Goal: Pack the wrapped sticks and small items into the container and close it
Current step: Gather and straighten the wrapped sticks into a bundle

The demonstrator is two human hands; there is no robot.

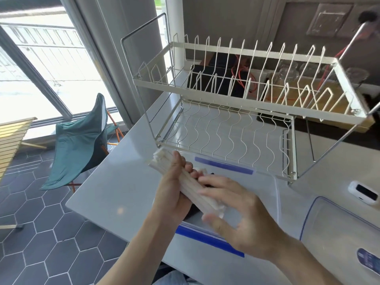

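Both hands on bundle of wrapped sticks, held slantwise over clear container on counter. Container open, blue clips on rim; dark item inside, mostly hidden. Left hand curled round bundle from below; right hand fingers fairly straight, touching its near end. Lid lies right of container

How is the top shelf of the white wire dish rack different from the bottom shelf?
The top shelf of the white wire dish rack has tall upright prongs for standing plates; the bottom shelf is a flat grid of wavy wires. The top shelf sits high, with dark things and orange cables showing behind it; the bottom shelf lies low over the pale grey counter. Both are white wire, and both hold no dishes.
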